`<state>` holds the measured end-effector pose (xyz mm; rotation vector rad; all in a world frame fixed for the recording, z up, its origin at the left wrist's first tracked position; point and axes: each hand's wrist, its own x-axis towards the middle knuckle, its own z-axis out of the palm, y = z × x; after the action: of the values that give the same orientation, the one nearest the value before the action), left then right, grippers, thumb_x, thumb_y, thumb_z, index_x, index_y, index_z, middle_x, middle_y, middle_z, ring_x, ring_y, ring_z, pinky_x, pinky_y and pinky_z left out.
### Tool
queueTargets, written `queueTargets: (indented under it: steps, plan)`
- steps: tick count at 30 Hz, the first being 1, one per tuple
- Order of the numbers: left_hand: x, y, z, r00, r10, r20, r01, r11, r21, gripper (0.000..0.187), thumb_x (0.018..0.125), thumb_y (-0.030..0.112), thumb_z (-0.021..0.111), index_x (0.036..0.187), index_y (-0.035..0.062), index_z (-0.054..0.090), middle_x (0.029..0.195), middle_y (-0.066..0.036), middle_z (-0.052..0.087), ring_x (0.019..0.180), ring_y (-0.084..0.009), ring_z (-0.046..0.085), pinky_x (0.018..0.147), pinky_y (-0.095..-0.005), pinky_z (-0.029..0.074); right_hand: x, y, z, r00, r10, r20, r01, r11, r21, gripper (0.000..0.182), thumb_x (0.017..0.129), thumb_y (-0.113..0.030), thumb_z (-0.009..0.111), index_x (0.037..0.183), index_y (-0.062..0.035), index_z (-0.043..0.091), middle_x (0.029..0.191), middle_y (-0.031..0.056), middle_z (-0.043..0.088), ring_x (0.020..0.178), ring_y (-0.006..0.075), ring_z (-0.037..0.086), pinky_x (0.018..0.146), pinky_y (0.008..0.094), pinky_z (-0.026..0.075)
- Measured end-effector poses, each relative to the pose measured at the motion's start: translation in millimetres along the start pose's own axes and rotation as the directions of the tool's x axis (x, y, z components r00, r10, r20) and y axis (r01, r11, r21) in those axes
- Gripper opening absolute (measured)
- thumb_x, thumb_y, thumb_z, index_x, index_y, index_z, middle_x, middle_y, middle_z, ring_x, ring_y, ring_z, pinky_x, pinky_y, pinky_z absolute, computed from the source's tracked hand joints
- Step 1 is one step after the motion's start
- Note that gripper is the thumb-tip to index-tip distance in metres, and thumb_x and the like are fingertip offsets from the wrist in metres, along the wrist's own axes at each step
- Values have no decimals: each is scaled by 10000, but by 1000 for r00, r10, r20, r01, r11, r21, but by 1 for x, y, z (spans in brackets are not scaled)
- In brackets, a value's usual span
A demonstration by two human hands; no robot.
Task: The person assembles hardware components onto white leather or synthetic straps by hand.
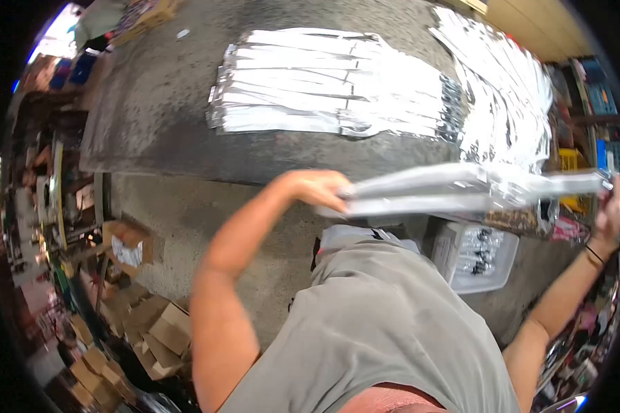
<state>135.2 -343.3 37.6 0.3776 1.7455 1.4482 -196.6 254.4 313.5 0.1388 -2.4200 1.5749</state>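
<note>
My left hand (318, 188) is closed on the near end of a few long, thin, silvery-white strips (420, 189), blurred by motion. My right hand (607, 217), out at the far right, grips their other end. The strips span level in front of my body, just off the table's front edge. Beyond them, a flat pile of similar shiny white strips (289, 82) lies side by side on the dark table (158, 103). To its right is a looser heap of the same strips (503, 89). Glare hides their exact kind.
A white plastic bin (486, 279) with clear-wrapped items stands below the table by my right side. Cardboard boxes (155, 327) are piled at the lower left, near an open carton (127, 251). Crowded shelves (592, 89) line the right side.
</note>
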Motion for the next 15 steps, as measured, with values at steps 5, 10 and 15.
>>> queueTargets:
  steps: [5, 10, 15]
  plan:
    - [-107, -42, -99, 822, -529, -211, 570, 772, 283, 401, 719, 252, 752, 1032, 24, 649, 936, -79, 672, 851, -196, 615, 759, -357, 488, -140, 100, 197, 861, 483, 161, -508, 837, 205, 114, 918, -182, 635, 925, -70, 613, 706, -31, 524, 520, 45, 466, 422, 175, 368]
    - [-151, -79, -159, 533, -725, -437, 845, 479, 237, 509, 713, 285, 763, 1145, 51, 630, 1101, -157, 656, 1010, -295, 624, 876, -396, 470, -220, 212, 318, 697, 634, 336, -717, 607, 342, 154, 938, -222, 610, 912, -88, 540, 737, 13, 536, 555, 101, 526, 439, 235, 458]
    - [-138, -91, -123, 348, -150, -925, 897, 342, 281, 696, 736, 332, 761, 1332, 99, 487, 1402, -136, 455, 1285, -312, 431, 1008, -503, 364, -235, 238, 347, 630, 741, 233, -768, 547, 334, 156, 953, -231, 573, 930, -82, 530, 750, 21, 547, 568, 110, 538, 452, 250, 478]
